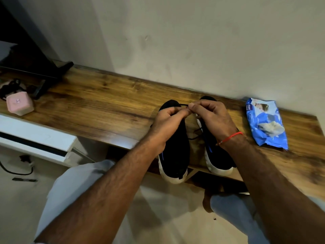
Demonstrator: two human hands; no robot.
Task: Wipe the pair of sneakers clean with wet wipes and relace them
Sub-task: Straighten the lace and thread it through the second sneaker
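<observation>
Pinching a black lace (183, 104) between both hands: left hand (168, 120) and right hand (211, 117) fingers clamped on it, over the two sneakers (177, 152) on the worktop (98, 110). Risks I see: heels overhang the edge, so a hard tug could drag one off; lace end may slip. Wipes pack (265, 124) sits apart, right.

A pink box (19, 105) sits at the left end of the wooden shelf (98, 106), beside tangled black cords (12, 85) and a dark stand (51, 76), below a pale wall (193, 41).
</observation>
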